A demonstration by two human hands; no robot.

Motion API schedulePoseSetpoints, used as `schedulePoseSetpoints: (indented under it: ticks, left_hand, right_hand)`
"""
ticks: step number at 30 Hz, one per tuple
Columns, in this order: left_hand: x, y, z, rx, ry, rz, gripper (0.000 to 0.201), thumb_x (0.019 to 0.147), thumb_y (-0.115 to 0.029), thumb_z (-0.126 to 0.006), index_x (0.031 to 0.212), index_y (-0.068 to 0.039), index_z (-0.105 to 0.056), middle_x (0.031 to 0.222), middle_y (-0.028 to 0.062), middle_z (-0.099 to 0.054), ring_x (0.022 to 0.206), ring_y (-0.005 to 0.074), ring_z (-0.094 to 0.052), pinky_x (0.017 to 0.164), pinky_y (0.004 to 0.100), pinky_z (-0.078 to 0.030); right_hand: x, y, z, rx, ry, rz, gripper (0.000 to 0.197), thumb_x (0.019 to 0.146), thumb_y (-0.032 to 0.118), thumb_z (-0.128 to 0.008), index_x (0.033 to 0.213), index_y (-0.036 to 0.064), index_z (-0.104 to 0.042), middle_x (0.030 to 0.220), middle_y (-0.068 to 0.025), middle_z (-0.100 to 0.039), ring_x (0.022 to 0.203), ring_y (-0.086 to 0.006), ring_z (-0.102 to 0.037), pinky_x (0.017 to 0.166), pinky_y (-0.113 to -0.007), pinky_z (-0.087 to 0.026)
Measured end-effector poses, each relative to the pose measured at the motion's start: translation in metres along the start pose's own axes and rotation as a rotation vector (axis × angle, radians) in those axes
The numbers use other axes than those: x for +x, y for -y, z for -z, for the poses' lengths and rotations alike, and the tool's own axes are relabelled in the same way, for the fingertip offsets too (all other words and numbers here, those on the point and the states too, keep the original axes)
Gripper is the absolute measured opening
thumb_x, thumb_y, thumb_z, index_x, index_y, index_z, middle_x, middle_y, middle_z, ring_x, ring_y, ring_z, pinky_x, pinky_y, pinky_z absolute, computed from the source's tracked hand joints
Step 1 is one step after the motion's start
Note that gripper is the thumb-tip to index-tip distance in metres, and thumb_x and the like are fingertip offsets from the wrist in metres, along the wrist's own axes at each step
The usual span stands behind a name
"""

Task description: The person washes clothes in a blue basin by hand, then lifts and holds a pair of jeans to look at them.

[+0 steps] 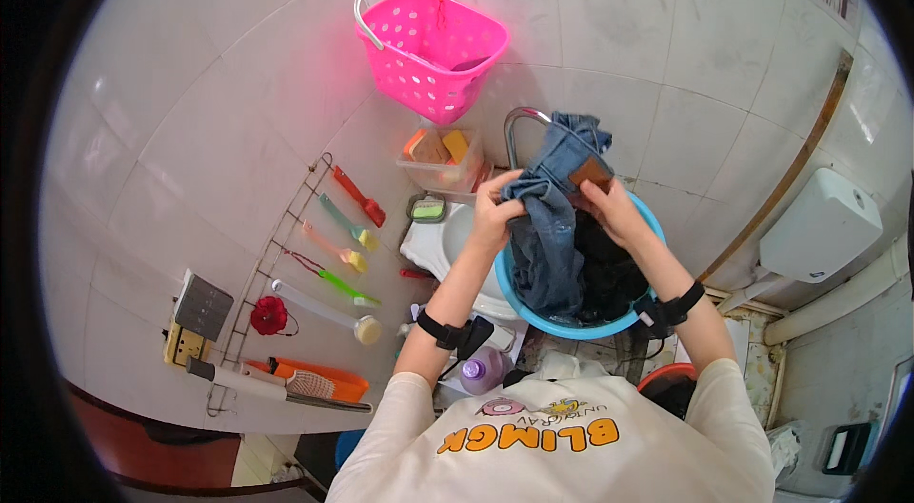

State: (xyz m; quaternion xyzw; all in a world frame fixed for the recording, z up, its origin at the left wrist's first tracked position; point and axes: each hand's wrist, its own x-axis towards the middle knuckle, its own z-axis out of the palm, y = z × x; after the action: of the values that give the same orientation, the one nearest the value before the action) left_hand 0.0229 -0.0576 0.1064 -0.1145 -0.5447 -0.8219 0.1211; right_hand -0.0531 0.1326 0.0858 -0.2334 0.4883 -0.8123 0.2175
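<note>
Wet-looking blue jeans [552,203] hang bunched between my hands, their waistband raised and a brown leather patch showing. My left hand [495,211] grips the denim on the left, fingers closed round a fold. On the other side my right hand [612,208] pinches the cloth just below the patch. The lower part of the jeans droops into a light blue basin [506,286], where dark, soaked cloth [609,265] lies beside it. Behind the jeans curves a metal tap [512,134], its spout end partly covered. A black strap circles each of my wrists.
A white washbasin [428,241] sits left of the blue basin. Behind it stand a clear box [419,172] of sponges and a green soap bar [428,210]. A pink basket [419,75] hangs above; brushes [357,205] hang left. A purple bottle [484,370] is close to me.
</note>
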Motion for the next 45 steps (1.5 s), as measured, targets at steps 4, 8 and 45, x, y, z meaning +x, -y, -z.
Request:
schedulePoseSetpoints:
  ticks: [4,8,45]
  left_hand:
    - [0.010,-0.019,0.003,0.027,0.034,-0.110,0.040,0.065,0.002,-0.057,0.104,0.007,-0.059,0.090,0.0056,-0.064,0.079,0.0119,-0.061,0.074,0.0225,-0.047]
    - [0.013,-0.015,0.006,0.155,0.087,-0.159,0.041,0.065,0.002,-0.059,0.105,0.007,-0.059,0.092,0.0059,-0.064,0.081,0.0115,-0.060,0.076,0.0219,-0.046]
    - [0.013,0.065,-0.017,0.522,0.090,0.242,0.041,0.083,-0.039,-0.063,0.096,0.000,-0.061,0.088,0.0048,-0.060,0.077,0.0087,-0.052,0.068,0.0214,-0.041]
  right_hand:
    - [0.012,0.043,-0.016,-0.116,0.074,0.017,0.058,0.083,0.030,-0.066,0.124,-0.0014,-0.041,0.115,-0.0086,-0.052,0.101,-0.0171,-0.053,0.088,-0.031,-0.044]
    - [0.011,0.043,-0.011,-0.058,0.094,0.025,0.053,0.085,0.028,-0.063,0.123,-0.0014,-0.041,0.117,-0.0100,-0.052,0.103,-0.0193,-0.054,0.089,-0.034,-0.045]
    - [-0.061,-0.005,0.043,-0.422,-0.145,-0.048,0.034,0.086,0.025,-0.063,0.109,0.0014,-0.054,0.095,-0.0016,-0.060,0.081,-0.0085,-0.055,0.067,-0.023,-0.049]
